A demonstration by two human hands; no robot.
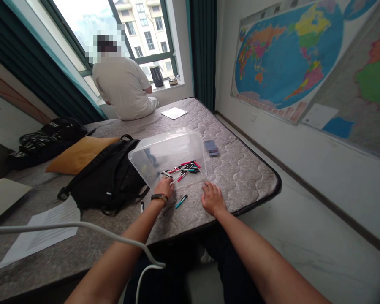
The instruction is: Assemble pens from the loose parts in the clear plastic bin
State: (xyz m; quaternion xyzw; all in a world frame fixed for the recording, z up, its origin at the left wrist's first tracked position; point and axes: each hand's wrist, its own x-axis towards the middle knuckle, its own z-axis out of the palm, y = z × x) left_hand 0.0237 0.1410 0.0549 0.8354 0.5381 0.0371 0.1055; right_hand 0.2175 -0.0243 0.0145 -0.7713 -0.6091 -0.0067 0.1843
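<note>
Head view: a clear plastic box stands on the mattress, toward its right side and a little back from the near edge; it seems tipped over, though its opening is hard to make out. A pile of pens, with red, black and teal parts, lies loose at the box's near right part. The left hand reaches to the box's near rim, its fingers at a white pen; whether they grip it or merely touch it, I cannot tell. The right hand rests palm down on the mattress by the box's near right corner, fingers loosely spread, seemingly holding nothing. Between the hands, nearer the near edge, lies a teal pen; a black-and-white pen lies left of the left wrist, near the backpack. I judge the handling to be partway: most pens are heaped together unsorted, with these two set apart outside the box.
</note>
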